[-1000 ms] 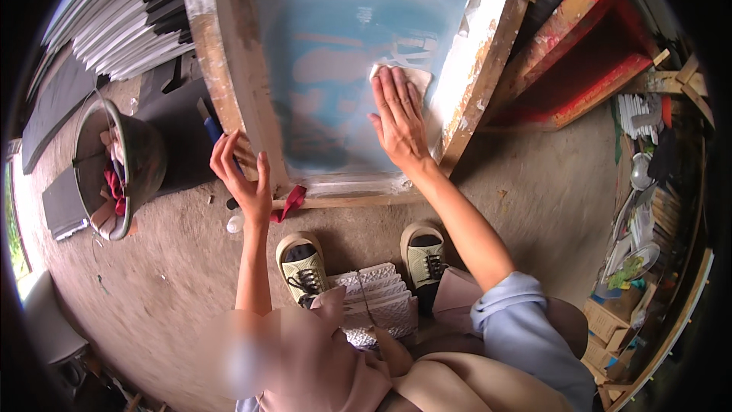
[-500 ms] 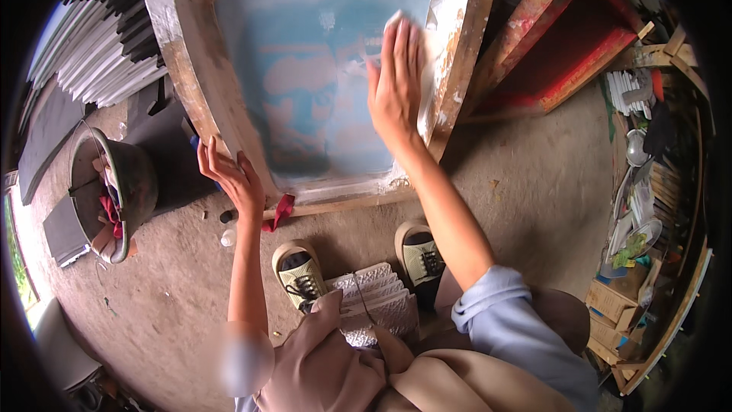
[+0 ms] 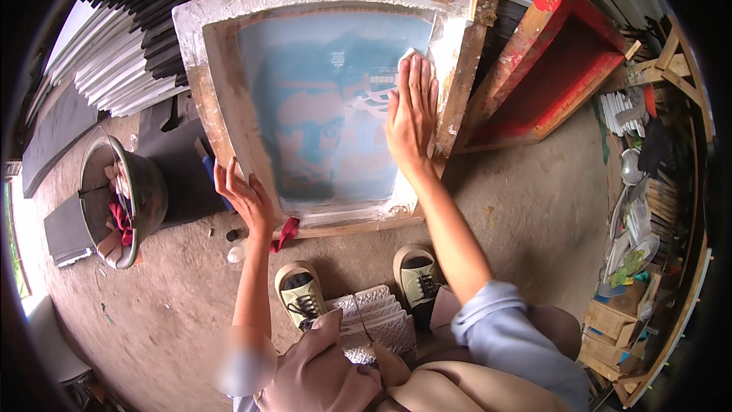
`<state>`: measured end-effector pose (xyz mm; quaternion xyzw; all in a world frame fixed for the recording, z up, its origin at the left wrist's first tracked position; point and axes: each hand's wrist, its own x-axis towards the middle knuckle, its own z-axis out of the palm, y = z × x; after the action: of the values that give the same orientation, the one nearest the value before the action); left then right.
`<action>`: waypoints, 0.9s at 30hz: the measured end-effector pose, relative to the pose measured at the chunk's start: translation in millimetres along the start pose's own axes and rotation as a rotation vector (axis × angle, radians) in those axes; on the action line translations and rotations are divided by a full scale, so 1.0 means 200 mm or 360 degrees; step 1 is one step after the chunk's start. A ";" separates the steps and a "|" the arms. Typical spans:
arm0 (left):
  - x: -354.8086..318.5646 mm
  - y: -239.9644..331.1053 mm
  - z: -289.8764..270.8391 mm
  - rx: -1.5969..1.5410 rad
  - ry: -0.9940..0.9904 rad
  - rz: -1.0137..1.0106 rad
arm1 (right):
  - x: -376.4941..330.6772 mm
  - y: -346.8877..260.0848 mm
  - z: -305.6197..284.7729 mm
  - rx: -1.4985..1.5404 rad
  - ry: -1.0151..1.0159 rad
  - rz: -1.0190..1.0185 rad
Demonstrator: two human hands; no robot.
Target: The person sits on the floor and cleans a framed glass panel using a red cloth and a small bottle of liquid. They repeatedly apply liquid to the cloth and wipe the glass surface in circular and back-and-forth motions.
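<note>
A screen-printing frame of worn wood stands tilted in front of me, its pale blue mesh bearing lighter patches and white marks. My right hand lies along the right part of the mesh, fingers together and stretched upward, pressing a small white cloth that peeks out at the fingertips. Most of that cloth is hidden under the fingers. Around the frame's lower left edge, my left hand steadies it with bent fingers. A dark red strip hangs by the lower left corner, close to my left wrist.
A bucket with rags stands at left, near a small bottle. Another frame with red mesh leans at right. Stacked white panels line the back left; cardboard boxes and clutter fill the right side.
The whole scene sits lower in the picture, as the view has tilted upward. My right hand stays at nearly the same part of the mesh; my left hand keeps its place on the frame.
</note>
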<state>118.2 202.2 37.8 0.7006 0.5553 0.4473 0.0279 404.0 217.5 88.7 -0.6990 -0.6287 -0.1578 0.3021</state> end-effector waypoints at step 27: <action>0.01 0.00 -0.02 -0.0142 -0.0052 -0.0055 | -0.01 -0.12 -0.02 0.0063 -0.0108 0.0142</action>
<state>116.6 201.7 41.3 0.6961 0.5463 0.4595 0.0760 380.9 214.2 95.9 -0.7252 -0.6097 -0.1079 0.3011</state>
